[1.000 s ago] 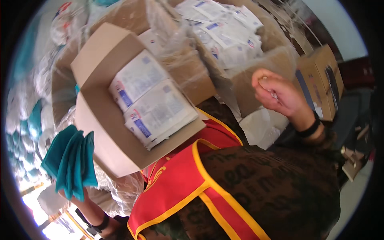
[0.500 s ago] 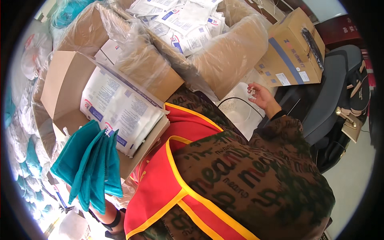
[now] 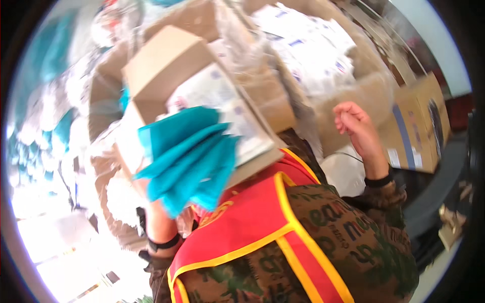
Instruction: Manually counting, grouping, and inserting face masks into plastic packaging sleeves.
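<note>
My left hand [image 3: 157,214] grips a fanned bunch of flat teal cloth pieces [image 3: 189,156], which hide most of its fingers. The bunch hangs over the near side of an open cardboard box [image 3: 164,58]. Inside that box lie flat white printed packets [image 3: 247,136], partly covered by the cloth. Further right, my right hand [image 3: 357,129] is raised with its fingers curled in. Motion blur and the curled fingers hide whether anything is inside it. A large plastic-lined carton [image 3: 353,96] stands just beyond this hand, with many white packets [image 3: 310,50] heaped in it.
A taped brown carton [image 3: 417,131] is at the right, near a dark chair [image 3: 442,187]. A white round container [image 3: 343,174] sits below my right hand. Teal and white bagged goods [image 3: 45,121] are piled along the left. My red apron [image 3: 242,222] presses close to the open box.
The view has swung, shifting the boxes rightward. My right hand has risen in front of the lined carton, and its fingers have curled in; small white bits showed in it before. My left hand still holds the cloth.
</note>
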{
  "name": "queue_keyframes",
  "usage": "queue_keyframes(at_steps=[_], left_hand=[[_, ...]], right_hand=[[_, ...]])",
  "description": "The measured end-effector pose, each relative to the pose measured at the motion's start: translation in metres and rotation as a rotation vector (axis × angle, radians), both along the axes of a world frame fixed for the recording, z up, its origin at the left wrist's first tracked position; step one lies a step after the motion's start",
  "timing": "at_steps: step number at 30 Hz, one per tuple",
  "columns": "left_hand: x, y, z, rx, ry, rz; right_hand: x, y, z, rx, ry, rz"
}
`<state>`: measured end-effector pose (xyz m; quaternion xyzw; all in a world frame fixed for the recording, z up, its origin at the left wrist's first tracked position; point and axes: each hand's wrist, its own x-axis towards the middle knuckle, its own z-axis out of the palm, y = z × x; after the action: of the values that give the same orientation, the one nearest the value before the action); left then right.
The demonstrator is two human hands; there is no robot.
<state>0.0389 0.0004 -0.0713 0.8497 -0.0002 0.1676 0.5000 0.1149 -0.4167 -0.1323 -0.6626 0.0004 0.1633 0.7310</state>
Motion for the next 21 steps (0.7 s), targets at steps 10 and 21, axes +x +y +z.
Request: queue_keyframes(at_steps=[10, 21], left_hand=[[-0.017, -0.006, 0.039, 0.133, -0.142, -0.049], [-0.008, 0.015, 0.018, -0.146, -0.066, -0.231]], right_hand=[[0.028, 0.185, 0.137, -0.347, -1.261, 0.603], [0.027, 0.204, 0.157, -0.072, -0.709, 0.708]])
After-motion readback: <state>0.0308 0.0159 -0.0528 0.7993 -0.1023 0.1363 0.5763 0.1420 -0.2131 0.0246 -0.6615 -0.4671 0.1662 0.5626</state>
